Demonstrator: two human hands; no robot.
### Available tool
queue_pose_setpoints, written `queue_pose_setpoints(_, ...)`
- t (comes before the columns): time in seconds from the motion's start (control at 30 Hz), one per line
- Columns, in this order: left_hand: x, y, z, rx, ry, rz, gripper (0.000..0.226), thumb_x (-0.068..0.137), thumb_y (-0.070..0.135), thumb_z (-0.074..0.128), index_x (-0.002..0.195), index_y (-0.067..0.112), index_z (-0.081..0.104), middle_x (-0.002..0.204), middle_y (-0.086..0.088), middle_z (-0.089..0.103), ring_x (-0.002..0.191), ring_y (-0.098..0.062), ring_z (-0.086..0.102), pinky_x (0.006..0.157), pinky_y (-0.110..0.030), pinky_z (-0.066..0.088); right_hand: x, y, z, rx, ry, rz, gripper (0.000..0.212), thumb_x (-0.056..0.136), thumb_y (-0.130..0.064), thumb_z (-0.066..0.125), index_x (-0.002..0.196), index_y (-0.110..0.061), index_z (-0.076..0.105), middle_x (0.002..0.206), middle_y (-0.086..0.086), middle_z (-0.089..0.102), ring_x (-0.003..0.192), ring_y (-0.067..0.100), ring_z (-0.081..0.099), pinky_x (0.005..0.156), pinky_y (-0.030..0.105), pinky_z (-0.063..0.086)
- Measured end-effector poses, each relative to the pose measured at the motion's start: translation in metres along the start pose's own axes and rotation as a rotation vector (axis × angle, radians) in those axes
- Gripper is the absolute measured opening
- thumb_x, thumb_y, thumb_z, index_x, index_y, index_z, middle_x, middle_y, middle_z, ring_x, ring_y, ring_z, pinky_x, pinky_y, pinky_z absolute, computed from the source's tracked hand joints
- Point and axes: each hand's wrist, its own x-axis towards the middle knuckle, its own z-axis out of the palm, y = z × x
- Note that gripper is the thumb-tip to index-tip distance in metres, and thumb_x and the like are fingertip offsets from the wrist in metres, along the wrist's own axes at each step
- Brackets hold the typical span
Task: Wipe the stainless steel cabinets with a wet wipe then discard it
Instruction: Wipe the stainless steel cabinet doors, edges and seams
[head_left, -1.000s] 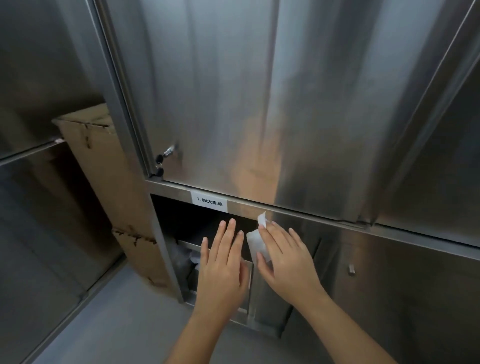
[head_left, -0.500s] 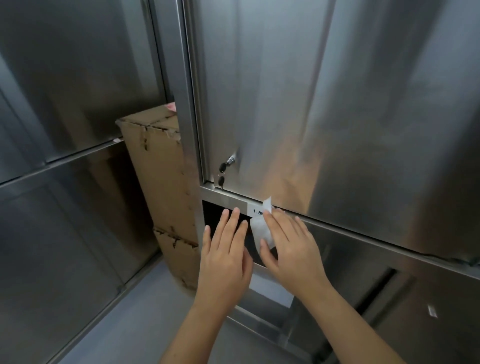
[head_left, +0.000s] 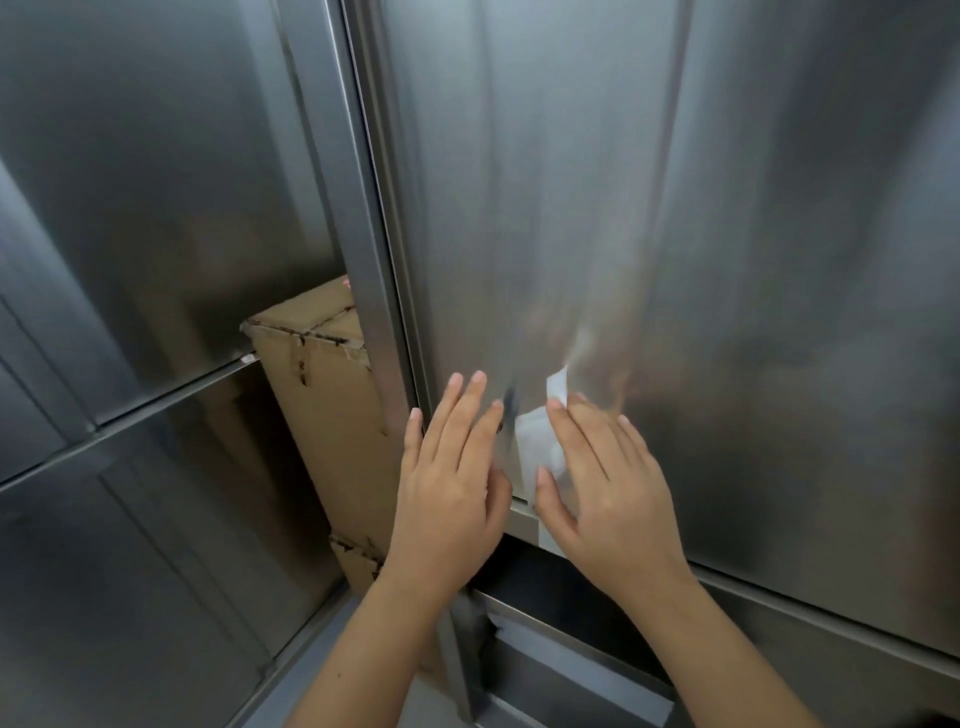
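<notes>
A tall stainless steel cabinet door (head_left: 649, 218) fills the upper right of the view. My right hand (head_left: 608, 483) presses a white wet wipe (head_left: 537, 441) flat against the door's lower left corner, fingers spread over it. My left hand (head_left: 449, 478) lies flat beside it with fingers apart, touching the door near its left edge and holding nothing. A small dark lock or key (head_left: 511, 402) shows between the two hands, blurred. Below the door is a dark open compartment (head_left: 550, 587).
A brown cardboard box (head_left: 322, 384) stands in the gap left of the cabinet's vertical steel post (head_left: 363, 249). More steel panels (head_left: 135, 208) cover the left side. A steel ledge (head_left: 587, 675) juts out below the hands. Grey floor (head_left: 332, 680) shows at the bottom.
Both hands have risen from the labelled rail under the door onto the door's lower corner, with the wipe under the right hand. The view has shifted so the cabinet sits further right.
</notes>
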Motion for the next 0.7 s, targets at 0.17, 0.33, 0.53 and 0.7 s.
queue_pose_setpoints(0.17, 0.020, -0.009, 0.002, -0.041, 0.087, 0.055, 0.044, 0.085, 0.013, 0.040, 0.125, 0.006, 0.055, 0.142, -0.012, 0.043, 0.137, -0.021, 0.027, 0.108, -0.053, 0.016, 0.014, 0.002, 0.005, -0.043, 0.041, 0.022, 0.045, 0.088, -0.024, 0.044, 0.122, 0.003, 0.057, 0.119, 0.016, 0.062, 0.113, 0.027, 0.058, 0.096, 0.041, 0.043)
queue_pose_setpoints(0.33, 0.039, -0.024, -0.003, -0.084, 0.154, 0.154, 0.043, 0.085, 0.012, 0.041, 0.126, 0.006, 0.053, 0.142, -0.012, 0.041, 0.138, -0.023, 0.027, 0.112, -0.047, 0.017, 0.036, -0.008, 0.004, -0.048, 0.158, 0.046, 0.045, 0.089, -0.022, 0.044, 0.127, 0.003, 0.050, 0.123, 0.018, 0.059, 0.116, 0.025, 0.053, 0.094, 0.040, 0.046)
queue_pose_setpoints(0.53, 0.077, -0.060, -0.023, -0.159, 0.245, 0.283, 0.044, 0.084, 0.011, 0.041, 0.125, 0.003, 0.056, 0.141, -0.015, 0.043, 0.137, -0.025, 0.029, 0.111, -0.049, 0.020, 0.076, -0.038, 0.012, -0.206, 0.262, 0.072, 0.045, 0.088, -0.019, 0.045, 0.125, 0.005, 0.052, 0.122, 0.021, 0.058, 0.115, 0.030, 0.055, 0.088, 0.045, 0.050)
queue_pose_setpoints(0.7, 0.117, -0.105, -0.043, -0.202, 0.258, 0.422, 0.044, 0.083, 0.011, 0.040, 0.124, 0.003, 0.057, 0.142, -0.014, 0.042, 0.137, -0.027, 0.030, 0.111, -0.048, 0.017, 0.118, -0.072, 0.029, -0.339, 0.294, 0.181, 0.050, 0.087, -0.022, 0.043, 0.128, 0.005, 0.050, 0.127, 0.019, 0.055, 0.116, 0.030, 0.055, 0.093, 0.039, 0.047)
